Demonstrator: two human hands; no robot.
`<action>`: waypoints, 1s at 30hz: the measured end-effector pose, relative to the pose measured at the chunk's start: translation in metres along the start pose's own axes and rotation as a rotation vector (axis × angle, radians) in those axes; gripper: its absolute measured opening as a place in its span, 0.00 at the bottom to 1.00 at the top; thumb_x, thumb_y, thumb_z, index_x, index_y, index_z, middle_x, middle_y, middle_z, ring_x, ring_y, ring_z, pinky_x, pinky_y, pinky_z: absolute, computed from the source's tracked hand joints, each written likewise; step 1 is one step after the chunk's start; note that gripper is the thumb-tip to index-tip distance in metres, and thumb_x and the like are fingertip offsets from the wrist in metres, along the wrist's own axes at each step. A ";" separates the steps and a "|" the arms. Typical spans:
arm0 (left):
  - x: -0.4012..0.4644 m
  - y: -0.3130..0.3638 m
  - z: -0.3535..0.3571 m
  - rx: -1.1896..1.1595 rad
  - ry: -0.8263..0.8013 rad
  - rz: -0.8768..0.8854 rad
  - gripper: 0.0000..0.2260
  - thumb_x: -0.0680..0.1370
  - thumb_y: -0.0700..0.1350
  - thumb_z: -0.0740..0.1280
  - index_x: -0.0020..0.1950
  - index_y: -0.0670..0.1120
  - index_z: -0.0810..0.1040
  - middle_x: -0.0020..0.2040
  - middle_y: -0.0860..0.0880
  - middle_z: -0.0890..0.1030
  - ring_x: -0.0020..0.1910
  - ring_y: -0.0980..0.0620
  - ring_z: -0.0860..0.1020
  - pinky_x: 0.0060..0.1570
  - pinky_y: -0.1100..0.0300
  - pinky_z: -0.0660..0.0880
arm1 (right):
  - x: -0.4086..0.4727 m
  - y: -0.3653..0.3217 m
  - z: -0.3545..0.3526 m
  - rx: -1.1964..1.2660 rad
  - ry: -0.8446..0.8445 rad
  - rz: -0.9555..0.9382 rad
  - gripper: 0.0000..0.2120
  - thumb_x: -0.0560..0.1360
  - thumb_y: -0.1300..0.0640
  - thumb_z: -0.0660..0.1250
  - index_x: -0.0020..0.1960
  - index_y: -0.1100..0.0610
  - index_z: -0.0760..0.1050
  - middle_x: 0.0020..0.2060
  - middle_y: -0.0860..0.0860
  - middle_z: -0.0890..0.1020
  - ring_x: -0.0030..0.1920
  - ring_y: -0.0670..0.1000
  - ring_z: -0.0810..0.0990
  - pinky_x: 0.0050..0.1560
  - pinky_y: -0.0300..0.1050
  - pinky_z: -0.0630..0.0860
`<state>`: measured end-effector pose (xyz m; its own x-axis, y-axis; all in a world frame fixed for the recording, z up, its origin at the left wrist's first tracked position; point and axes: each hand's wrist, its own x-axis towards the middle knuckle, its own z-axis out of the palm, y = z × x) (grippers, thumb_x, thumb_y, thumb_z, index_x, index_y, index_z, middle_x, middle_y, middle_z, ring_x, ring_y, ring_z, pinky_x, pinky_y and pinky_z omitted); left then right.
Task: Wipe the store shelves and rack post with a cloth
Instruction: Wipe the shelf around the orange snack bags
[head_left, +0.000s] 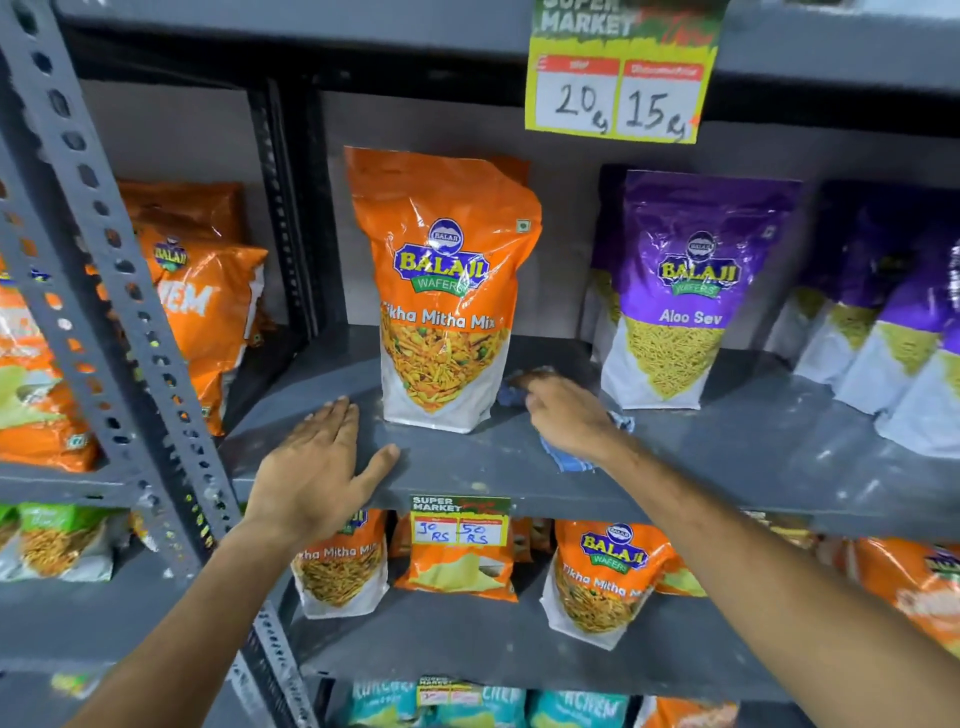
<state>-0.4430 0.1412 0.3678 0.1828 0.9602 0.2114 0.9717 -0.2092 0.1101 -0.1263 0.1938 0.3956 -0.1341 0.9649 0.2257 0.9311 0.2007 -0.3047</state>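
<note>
Right hand (569, 415) bunches the blue cloth (566, 460) on the shelf (727, 447), at 3 o'clock of the orange packet (447, 291); left hand (317, 467) lies flat, fingers together. Dust specks remain rightward; rack post (119, 291) looks unwiped

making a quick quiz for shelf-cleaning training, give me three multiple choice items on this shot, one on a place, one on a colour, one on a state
1. Where is the blue cloth?
A. on the shelf between the orange and purple packs
B. on the rack post
C. on the lower shelf

2. What colour is the Aloo Sev pack?
A. green
B. purple
C. red

3. How is the left hand?
A. gripping a pack
B. holding the cloth
C. flat and open on the shelf

Answers: 1 A, the cloth lies under the right hand beside the Tikha Mitha Mix pack; 2 B, its top is purple; 3 C, its fingers are spread on the shelf edge.
</note>
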 end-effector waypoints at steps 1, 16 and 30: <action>0.000 0.000 0.000 -0.004 -0.006 0.000 0.48 0.76 0.75 0.38 0.84 0.42 0.57 0.85 0.44 0.58 0.84 0.48 0.57 0.82 0.52 0.54 | -0.012 -0.003 -0.001 -0.007 0.000 -0.014 0.23 0.79 0.61 0.57 0.69 0.44 0.74 0.67 0.53 0.78 0.66 0.58 0.77 0.61 0.54 0.77; -0.005 0.004 -0.009 -0.024 -0.012 0.022 0.41 0.81 0.70 0.47 0.84 0.41 0.56 0.85 0.43 0.57 0.84 0.45 0.56 0.81 0.50 0.54 | -0.072 -0.005 -0.012 0.065 0.014 0.056 0.19 0.84 0.58 0.58 0.72 0.46 0.74 0.73 0.46 0.74 0.74 0.49 0.70 0.68 0.42 0.65; -0.005 0.004 -0.008 -0.034 -0.022 0.001 0.45 0.80 0.74 0.44 0.84 0.41 0.56 0.85 0.43 0.57 0.84 0.46 0.55 0.82 0.51 0.53 | -0.094 -0.037 -0.006 0.140 0.080 -0.025 0.18 0.84 0.56 0.57 0.71 0.43 0.74 0.70 0.46 0.77 0.68 0.51 0.75 0.64 0.48 0.72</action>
<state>-0.4410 0.1341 0.3745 0.1872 0.9639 0.1896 0.9659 -0.2157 0.1430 -0.1461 0.0943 0.3915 -0.1244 0.9439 0.3058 0.8708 0.2516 -0.4224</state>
